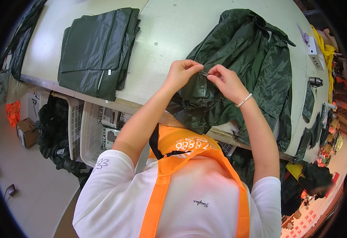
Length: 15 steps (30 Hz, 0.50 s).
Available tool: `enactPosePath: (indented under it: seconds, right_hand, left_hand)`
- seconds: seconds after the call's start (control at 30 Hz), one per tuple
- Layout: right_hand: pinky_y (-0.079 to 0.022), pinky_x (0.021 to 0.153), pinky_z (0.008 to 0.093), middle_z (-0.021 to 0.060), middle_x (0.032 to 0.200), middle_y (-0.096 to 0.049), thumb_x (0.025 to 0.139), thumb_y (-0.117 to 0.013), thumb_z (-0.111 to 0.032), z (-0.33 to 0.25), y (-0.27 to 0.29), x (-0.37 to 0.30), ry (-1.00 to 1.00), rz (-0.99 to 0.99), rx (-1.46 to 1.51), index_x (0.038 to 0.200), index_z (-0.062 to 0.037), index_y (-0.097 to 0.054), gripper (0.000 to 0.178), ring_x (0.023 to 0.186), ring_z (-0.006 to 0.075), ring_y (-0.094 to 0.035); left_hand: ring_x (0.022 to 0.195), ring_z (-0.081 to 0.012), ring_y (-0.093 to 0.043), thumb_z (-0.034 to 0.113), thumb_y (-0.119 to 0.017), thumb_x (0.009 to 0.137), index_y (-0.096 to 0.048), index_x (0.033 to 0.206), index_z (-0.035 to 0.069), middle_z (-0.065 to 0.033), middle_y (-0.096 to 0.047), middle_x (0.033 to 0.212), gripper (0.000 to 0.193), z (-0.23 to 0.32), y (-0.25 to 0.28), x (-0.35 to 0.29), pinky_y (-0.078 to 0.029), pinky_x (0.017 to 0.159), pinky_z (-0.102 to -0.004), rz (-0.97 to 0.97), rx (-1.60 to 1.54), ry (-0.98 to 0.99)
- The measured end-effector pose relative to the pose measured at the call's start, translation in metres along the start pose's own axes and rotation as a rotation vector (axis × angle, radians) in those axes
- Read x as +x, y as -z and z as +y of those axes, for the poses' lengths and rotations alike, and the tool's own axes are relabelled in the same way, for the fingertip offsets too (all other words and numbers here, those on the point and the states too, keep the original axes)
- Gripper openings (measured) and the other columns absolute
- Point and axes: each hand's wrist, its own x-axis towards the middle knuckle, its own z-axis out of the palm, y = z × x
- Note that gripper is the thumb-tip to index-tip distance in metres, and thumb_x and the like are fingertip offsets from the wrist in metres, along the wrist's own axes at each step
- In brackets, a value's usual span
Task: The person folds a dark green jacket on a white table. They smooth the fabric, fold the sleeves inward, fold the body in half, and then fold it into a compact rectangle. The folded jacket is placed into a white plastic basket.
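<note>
A dark green camouflage jacket [256, 59] lies loosely spread on the pale table, its near folds hanging over the front edge toward my apron. Above its left part, my left hand [182, 74] is closed in a pinch, thumb against forefinger. Close beside it, my right hand [228, 83], with a beaded bracelet at the wrist, pinches too. A tiny greyish piece shows between the two sets of fingertips; whether it belongs to the jacket I cannot tell.
Folded dark green garments [98, 47] are stacked on the table [161, 33] at left. White plastic baskets [89, 137] stand under the front edge. At right lie a small white box [315, 53], a black cylindrical object [316, 82] and dark green fabric strips [303, 144].
</note>
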Motion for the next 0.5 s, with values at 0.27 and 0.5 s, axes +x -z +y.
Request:
enactPosePath:
  seconds: [0.27, 0.5]
  right_hand:
    - [-0.047, 0.064, 0.0333, 0.0115, 0.079, -0.064, 0.086, -0.061, -0.022, -0.005, -0.005, 0.008, 0.013, -0.004, -0.127, 0.091, -0.0055, -0.058, 0.018, 0.07, 0.0261, -0.06]
    - [-0.048, 0.072, 0.0305, 0.0097, 0.087, -0.065, 0.081, -0.069, -0.019, 0.009, 0.002, 0.008, -0.031, 0.012, 0.009, 0.101, -0.0032, -0.06, 0.028, 0.079, 0.0185, -0.062]
  left_hand:
    - [0.07, -0.0072, -0.059, 0.016, -0.069, 0.081, -0.07, 0.087, -0.002, -0.0038, -0.068, 0.076, 0.019, 0.002, 0.0, 0.002, -0.046, 0.065, -0.0219, -0.031, -0.001, 0.005]
    - [0.069, -0.0076, -0.059, 0.016, -0.067, 0.083, -0.067, 0.084, -0.001, -0.0027, -0.067, 0.074, 0.017, -0.004, 0.003, 0.003, -0.046, 0.064, -0.0227, -0.008, -0.136, 0.056]
